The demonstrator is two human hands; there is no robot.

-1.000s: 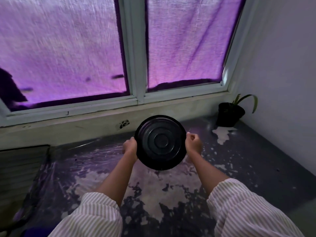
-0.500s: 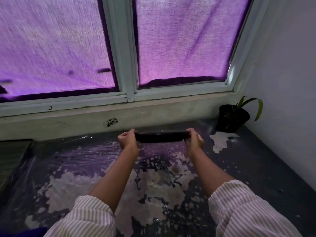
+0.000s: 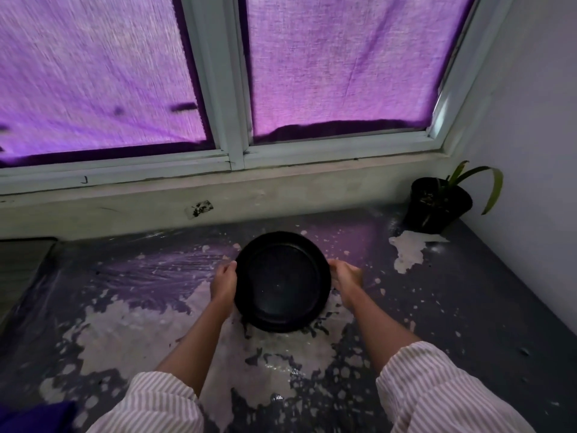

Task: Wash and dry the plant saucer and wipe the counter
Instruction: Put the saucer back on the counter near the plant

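Note:
A round black plant saucer (image 3: pixel 282 281) is held in the middle of the head view, its hollow inside facing up toward me, low over the counter (image 3: pixel 468 307). My left hand (image 3: pixel 223 281) grips its left rim and my right hand (image 3: pixel 346 276) grips its right rim. The dark counter under it is worn, with pale patches where the coating has peeled. Whether the saucer touches the counter I cannot tell.
A black pot with a green-leaved plant (image 3: pixel 437 206) stands in the back right corner by the white wall. A window with purple cloth (image 3: pixel 327 67) runs along the back above a ledge. A purple cloth (image 3: pixel 34 417) shows at the bottom left edge. A dark recess (image 3: pixel 22 260) lies at left.
The saucer has turned over in my hands: first its ribbed underside faced me, then it was edge-on, now its inside faces up and it sits lower, nearer the counter.

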